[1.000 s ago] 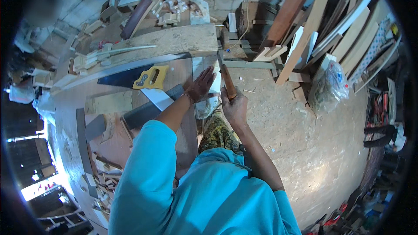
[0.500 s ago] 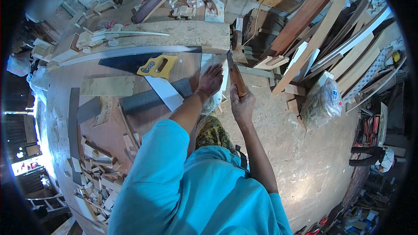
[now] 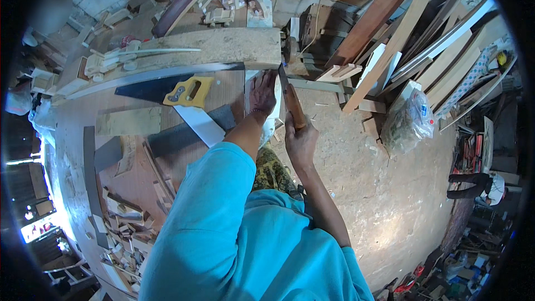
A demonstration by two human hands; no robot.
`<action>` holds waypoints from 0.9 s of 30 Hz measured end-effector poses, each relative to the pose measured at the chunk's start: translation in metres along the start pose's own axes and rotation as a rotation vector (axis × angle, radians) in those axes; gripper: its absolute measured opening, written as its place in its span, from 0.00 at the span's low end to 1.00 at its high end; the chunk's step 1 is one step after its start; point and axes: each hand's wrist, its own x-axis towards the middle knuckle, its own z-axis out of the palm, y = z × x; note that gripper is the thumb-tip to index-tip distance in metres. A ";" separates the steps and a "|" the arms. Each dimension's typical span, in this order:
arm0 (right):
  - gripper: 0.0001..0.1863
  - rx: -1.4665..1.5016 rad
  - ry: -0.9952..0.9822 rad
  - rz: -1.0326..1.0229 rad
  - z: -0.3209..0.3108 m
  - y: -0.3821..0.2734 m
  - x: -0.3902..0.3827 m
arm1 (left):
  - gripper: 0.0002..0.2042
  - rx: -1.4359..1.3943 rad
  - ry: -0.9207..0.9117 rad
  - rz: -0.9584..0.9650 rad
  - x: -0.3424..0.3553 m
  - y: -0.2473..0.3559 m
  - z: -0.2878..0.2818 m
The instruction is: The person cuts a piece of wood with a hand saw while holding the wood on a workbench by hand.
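Observation:
My left hand [image 3: 262,96] lies flat with fingers stretched forward, pressing on a pale board [image 3: 276,100] at the bench's right edge. In my right hand [image 3: 301,138], closed just right of it, is a wooden-handled tool [image 3: 295,108] with a narrow dark blade. The blade is seen edge-on beside the board's right side, so its exact kind cannot be made out. Left of my hands, a handsaw [image 3: 188,91] with a yellow handle rests on the bench, partly over a white strip [image 3: 199,125] and near a dark grey board [image 3: 173,135].
A thick plank [image 3: 234,45] crosses the bench's far side, with small wooden models [image 3: 220,15] beyond. Offcuts [image 3: 128,228] pile up at near left. Long boards [image 3: 390,39] lean at far right, above a clear plastic bag [image 3: 409,122]. Another person [image 3: 479,187] stands at far right.
The whole view has shifted slightly left. My right hand and its tool have come a little nearer to my body, while my left hand sits slightly farther forward on the board.

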 end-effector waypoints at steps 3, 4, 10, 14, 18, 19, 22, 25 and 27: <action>0.12 0.018 -0.056 0.108 -0.019 -0.015 -0.025 | 0.26 0.058 0.002 -0.033 -0.006 -0.006 0.007; 0.11 0.021 -0.066 0.101 -0.025 -0.017 -0.036 | 0.26 0.079 -0.016 -0.042 -0.004 -0.006 0.005; 0.08 0.108 -0.054 0.150 -0.032 -0.011 -0.036 | 0.26 0.190 -0.111 -0.041 0.001 0.001 -0.007; 0.08 0.209 -0.060 0.158 -0.030 -0.003 -0.042 | 0.26 0.220 -0.055 0.015 -0.001 -0.004 -0.002; 0.08 0.155 -0.050 0.123 -0.028 -0.004 -0.040 | 0.26 0.216 -0.132 -0.016 0.002 0.002 -0.008; 0.08 0.155 -0.051 0.125 -0.028 -0.004 -0.041 | 0.26 0.202 -0.128 -0.029 0.002 0.002 -0.007; 0.08 0.114 -0.072 0.139 -0.027 -0.007 -0.041 | 0.26 0.215 -0.101 -0.035 -0.001 0.001 -0.004; 0.08 0.105 -0.089 0.169 -0.026 -0.007 -0.044 | 0.26 0.221 -0.085 -0.042 -0.001 -0.002 -0.002; 0.08 0.056 -0.093 0.130 -0.024 -0.003 -0.047 | 0.25 0.214 -0.096 -0.049 -0.002 -0.002 -0.005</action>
